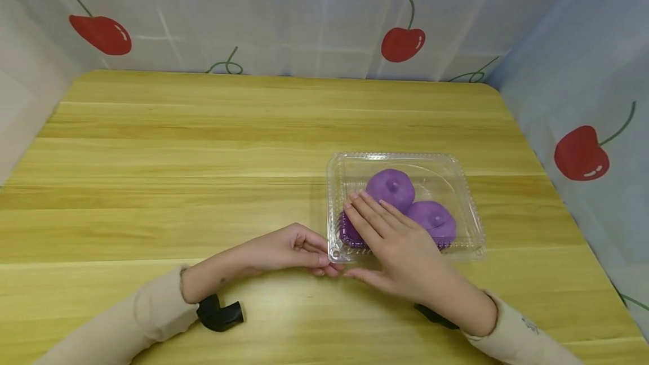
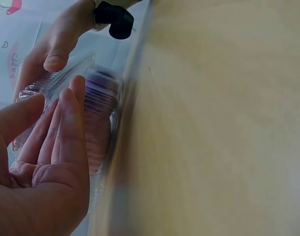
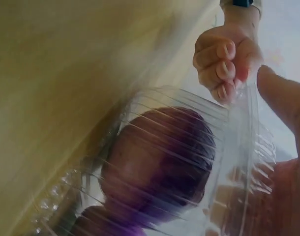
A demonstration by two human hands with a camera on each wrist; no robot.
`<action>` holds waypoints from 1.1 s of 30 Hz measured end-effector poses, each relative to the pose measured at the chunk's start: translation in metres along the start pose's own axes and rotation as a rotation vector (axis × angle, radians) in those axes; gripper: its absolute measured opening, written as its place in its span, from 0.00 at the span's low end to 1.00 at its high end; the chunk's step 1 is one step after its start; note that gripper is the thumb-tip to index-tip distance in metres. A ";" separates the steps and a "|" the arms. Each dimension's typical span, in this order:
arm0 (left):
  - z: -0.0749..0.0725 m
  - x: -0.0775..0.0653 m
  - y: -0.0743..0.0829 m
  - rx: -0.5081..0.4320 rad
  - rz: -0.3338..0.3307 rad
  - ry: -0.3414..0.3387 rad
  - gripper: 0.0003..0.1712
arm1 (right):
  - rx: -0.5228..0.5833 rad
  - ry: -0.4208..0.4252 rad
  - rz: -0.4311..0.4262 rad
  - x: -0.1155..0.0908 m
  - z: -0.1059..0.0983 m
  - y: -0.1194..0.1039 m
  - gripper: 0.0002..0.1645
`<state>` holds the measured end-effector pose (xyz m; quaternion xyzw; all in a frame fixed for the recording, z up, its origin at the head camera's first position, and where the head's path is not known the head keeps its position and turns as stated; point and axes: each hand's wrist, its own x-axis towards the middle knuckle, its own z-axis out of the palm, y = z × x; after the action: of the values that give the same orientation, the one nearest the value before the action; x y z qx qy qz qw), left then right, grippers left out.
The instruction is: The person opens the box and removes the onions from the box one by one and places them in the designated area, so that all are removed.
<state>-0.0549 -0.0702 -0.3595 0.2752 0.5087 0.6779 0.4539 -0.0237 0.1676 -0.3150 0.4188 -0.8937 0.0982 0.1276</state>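
A clear plastic clamshell box point(image 1: 463, 185) sits on the table with its lid down over the base. Inside are several round purple bun-like pieces point(image 1: 390, 185), two of them with a small nub on top; one at the front left is partly hidden. My left hand point(image 1: 291, 249) pinches the box's near left corner, thumb above and fingers below the rim. Over the front of the lid lies my right hand point(image 1: 400, 246), fingers straight across the top and thumb out near the front rim. Ribbed side walls point(image 3: 160, 147) of the box show in the right wrist view.
The wooden table point(image 1: 152, 156) stretches behind and to the left of the box. A cherry-print curtain point(image 1: 304, 16) hangs along the back and right side. A black strap-on piece point(image 1: 220, 314) is on my left wrist, and another point(image 1: 437, 317) shows beneath my right wrist.
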 end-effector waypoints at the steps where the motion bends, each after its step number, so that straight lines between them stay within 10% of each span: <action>1: 0.000 0.001 -0.001 -0.003 -0.004 0.007 0.15 | -0.009 0.009 0.001 0.000 0.001 0.000 0.58; 21: 0.000 0.004 -0.009 0.046 0.111 0.076 0.15 | -0.108 0.234 -0.034 0.003 0.015 -0.006 0.45; 33: -0.002 0.004 -0.012 0.222 0.181 0.088 0.11 | -0.073 0.196 -0.067 0.003 0.012 -0.007 0.45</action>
<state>-0.0548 -0.0665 -0.3721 0.3384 0.5731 0.6670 0.3349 -0.0213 0.1576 -0.3250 0.4319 -0.8655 0.1018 0.2326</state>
